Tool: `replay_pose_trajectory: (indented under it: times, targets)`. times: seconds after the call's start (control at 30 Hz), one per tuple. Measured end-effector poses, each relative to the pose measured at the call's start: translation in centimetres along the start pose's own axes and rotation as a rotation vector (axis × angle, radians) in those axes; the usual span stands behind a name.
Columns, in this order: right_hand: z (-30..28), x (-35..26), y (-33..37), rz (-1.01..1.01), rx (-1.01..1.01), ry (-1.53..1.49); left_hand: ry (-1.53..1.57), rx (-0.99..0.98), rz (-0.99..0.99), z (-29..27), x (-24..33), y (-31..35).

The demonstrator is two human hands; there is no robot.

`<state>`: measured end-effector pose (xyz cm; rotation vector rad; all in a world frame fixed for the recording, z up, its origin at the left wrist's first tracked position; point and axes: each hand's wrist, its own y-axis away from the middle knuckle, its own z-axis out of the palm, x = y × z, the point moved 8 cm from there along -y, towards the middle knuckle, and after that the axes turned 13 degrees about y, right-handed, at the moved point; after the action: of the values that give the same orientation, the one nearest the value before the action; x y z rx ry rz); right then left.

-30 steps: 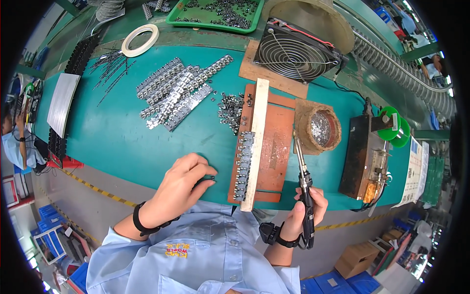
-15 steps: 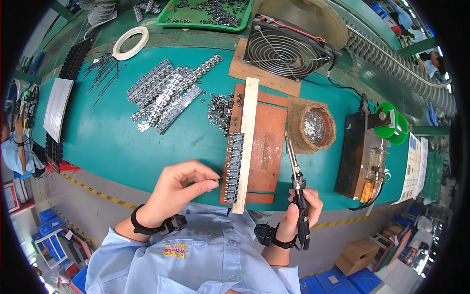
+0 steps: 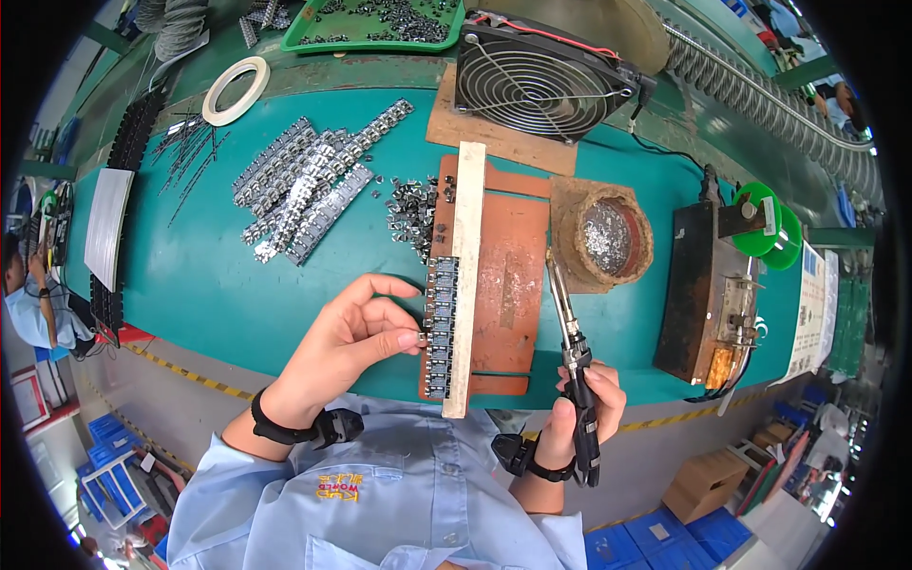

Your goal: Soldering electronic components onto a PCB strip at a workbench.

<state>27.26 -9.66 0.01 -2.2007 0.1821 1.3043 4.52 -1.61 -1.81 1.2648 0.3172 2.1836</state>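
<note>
My right hand (image 3: 587,404) grips the black handle of a soldering iron (image 3: 576,347); its metal tip points up and away beside the solder pot. A brown board (image 3: 511,285) lies in front of me with a pale wooden strip (image 3: 464,275) along it. Against the strip's left side stands a row of small dark components (image 3: 441,332) with metal pins. My left hand (image 3: 356,328) is closed in a thumb-and-finger pinch at the row's left edge, its index finger raised. Whatever is between those fingertips is too small to make out. Loose small metal parts (image 3: 413,214) are heaped left of the board.
Finished-looking component strips (image 3: 309,180) are piled on the green mat, near a tape roll (image 3: 236,91). Behind the board stand a black fan (image 3: 537,85) and a green tray (image 3: 380,43). The round solder pot (image 3: 608,242) and a dark box (image 3: 698,285) with a green spool (image 3: 760,223) are at right.
My left hand has moved to the component row, its thumb tip now at the row's edge and its index finger lifted. The soldering iron stays in nearly the same place. The whole view has shifted slightly.
</note>
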Motion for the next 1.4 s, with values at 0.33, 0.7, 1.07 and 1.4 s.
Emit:
replay_pose_trajectory:
  times: [0.33, 0.7, 1.07, 1.4]
  targets:
    - [-0.3, -0.1, -0.3, 0.011, 0.040, -0.081, -0.007, -0.001, 0.015, 0.2, -0.2, -0.3]
    - [-0.4, 0.2, -0.3, 0.009, 0.042, -0.099, -0.015, -0.006, 0.013, 0.3, -0.3, -0.5]
    - [-0.4, -0.4, -0.3, -0.004, 0.027, -0.076, -0.081, -0.087, -0.060, 0.3, -0.7, -0.1]
    - [-0.5, -2.0, 0.9, 0.088, 0.016, -0.131, -0.102, -0.147, -0.060, -0.3, -0.2, 0.1]
